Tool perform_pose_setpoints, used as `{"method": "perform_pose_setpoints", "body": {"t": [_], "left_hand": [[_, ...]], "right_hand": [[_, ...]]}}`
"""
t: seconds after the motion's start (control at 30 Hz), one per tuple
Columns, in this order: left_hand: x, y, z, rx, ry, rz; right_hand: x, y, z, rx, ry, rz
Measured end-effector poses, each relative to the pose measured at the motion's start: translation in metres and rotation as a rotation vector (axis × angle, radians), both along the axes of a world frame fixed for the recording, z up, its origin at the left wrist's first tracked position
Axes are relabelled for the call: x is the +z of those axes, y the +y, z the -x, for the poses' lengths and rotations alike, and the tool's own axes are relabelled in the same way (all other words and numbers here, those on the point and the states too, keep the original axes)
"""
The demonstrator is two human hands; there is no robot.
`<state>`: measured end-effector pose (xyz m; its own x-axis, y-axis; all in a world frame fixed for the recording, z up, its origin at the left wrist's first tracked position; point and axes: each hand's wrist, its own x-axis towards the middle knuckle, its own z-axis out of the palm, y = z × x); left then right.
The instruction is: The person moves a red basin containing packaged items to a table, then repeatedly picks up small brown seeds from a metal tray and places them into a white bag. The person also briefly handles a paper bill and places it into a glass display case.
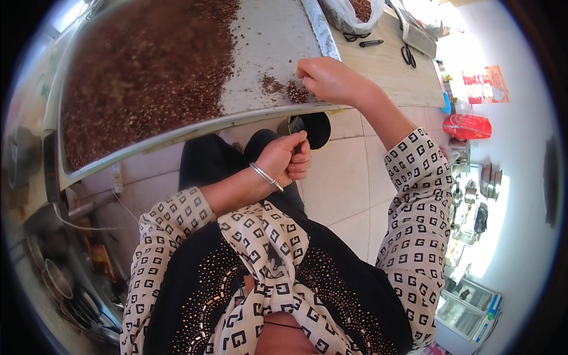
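My left hand [287, 156], a metal bangle at its wrist, is curled into a fist in front of the tray's near edge. Something dark shows inside the fist, but the fingers hide what it is. Over the near right corner of a metal tray [262, 49] is my right hand [330, 80], its fingers bent beside a small pile of reddish-brown dried grains [297, 93]. Whether those fingertips pinch any grains cannot be made out. A broad layer of similar grains [159, 75] covers the tray's left and middle.
Below the tray edge stands a round dark bin [318, 131]. On the wooden tabletop [381, 80] are a bag of grains [355, 13], a black marker [371, 43], scissors [408, 57] and a scale [419, 37]. Stacked pans [57, 277] sit at lower left, a glass-topped freezer [466, 306] at lower right.
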<state>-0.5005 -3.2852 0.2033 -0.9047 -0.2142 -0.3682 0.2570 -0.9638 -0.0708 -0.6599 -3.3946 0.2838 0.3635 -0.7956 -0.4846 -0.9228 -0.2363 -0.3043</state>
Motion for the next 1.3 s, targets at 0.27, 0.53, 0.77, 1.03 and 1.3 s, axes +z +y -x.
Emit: {"method": "perform_pose_setpoints", "body": {"t": [0.27, 0.53, 0.77, 1.03, 1.3], "left_hand": [[-0.002, 0.000, -0.002, -0.008, -0.005, 0.001], [-0.001, 0.001, -0.003, -0.012, -0.014, 0.012], [0.008, 0.001, -0.005, 0.006, 0.010, 0.034], [0.012, -0.008, 0.001, 0.048, -0.045, 0.011], [0.004, -0.017, 0.018, 0.095, -0.039, -0.006]], "right_hand": [[-0.004, 0.004, 0.000, -0.018, -0.029, -0.018], [-0.001, 0.005, -0.010, -0.014, -0.080, -0.024], [-0.006, 0.002, -0.008, 0.042, -0.132, -0.033], [-0.007, 0.002, 0.014, -0.260, -0.230, -0.110], [0.002, 0.004, 0.027, -0.507, -0.350, -0.200]]}}
